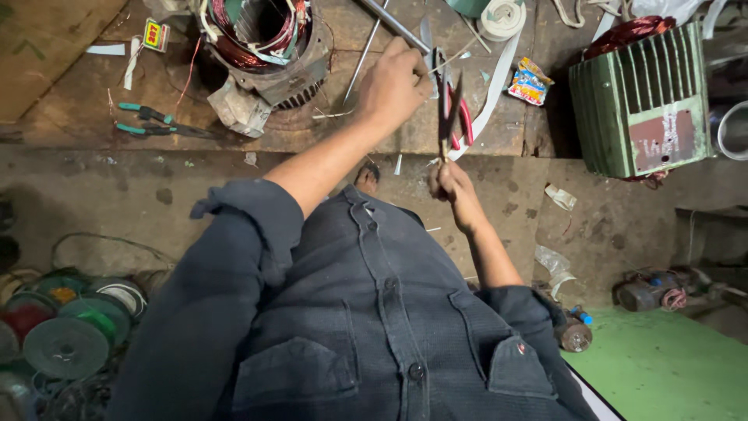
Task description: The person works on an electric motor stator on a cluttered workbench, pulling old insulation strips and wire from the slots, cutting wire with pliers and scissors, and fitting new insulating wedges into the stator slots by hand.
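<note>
My dark shirt (pixel 366 312) nearest. Wire spools (pixel 70 327) near left, copper-wound stator (pixel 261 47) far left. Left hand (pixel 393 82) pinches a thin strip; right hand (pixel 452 187) grips red-handled scissors (pixel 452 117), blades up. Green motor housing (pixel 643 101) far right on surface (pixel 70 132).

Your left hand (pixel 393 82) grips red-handled scissors (pixel 452 117) above the surface (pixel 70 101); your right hand (pixel 452 187) pinches a thin strip below the blades, near a copper-wound motor stator (pixel 265 47).
</note>
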The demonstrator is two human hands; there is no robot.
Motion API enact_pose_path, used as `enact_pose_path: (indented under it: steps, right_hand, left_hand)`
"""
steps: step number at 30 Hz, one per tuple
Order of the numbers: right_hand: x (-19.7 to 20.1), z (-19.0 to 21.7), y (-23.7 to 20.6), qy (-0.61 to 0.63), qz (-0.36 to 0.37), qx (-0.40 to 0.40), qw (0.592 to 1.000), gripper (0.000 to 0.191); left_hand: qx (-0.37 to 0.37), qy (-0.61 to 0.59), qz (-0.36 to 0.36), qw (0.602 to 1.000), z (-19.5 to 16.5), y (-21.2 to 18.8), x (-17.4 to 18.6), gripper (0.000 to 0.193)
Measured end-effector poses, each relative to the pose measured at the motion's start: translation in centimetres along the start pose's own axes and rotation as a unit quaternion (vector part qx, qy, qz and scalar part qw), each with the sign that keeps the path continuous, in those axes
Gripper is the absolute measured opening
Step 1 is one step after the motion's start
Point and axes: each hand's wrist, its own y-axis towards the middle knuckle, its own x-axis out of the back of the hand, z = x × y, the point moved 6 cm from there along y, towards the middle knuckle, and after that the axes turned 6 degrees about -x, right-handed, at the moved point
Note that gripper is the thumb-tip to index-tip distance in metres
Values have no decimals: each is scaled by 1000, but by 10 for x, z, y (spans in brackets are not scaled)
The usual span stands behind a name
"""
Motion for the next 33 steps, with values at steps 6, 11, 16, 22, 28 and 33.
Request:
enact_pose_path:
  steps: [6,11,16,22,28,33]
  right_hand:
    - [-3,-4,14,32,29,-53,998,39]
    - [1,-9,15,53,26,-103,993,38]
    - [22,9,38,-2,2,-109,994,34]
    - [36,18,14,192,-47,-87,976,37]
    - [7,71,-18,229,185,97,951,27]
    - [5,113,-2,60,19,129,990,20]
  left_hand:
    - [-36,73,54,995,-4,-10,-18,17]
    - [-55,61,24,996,4,-12,-14,29]
    - [-173,-14,74,982,-39,-30,-8,16]
    - [-332,-11,120,936,-98,-74,39,16]
    - [-343,-2,93,935,-106,-83,86,24]
    - [-244,178,-64,951,-34,-61,159,45]
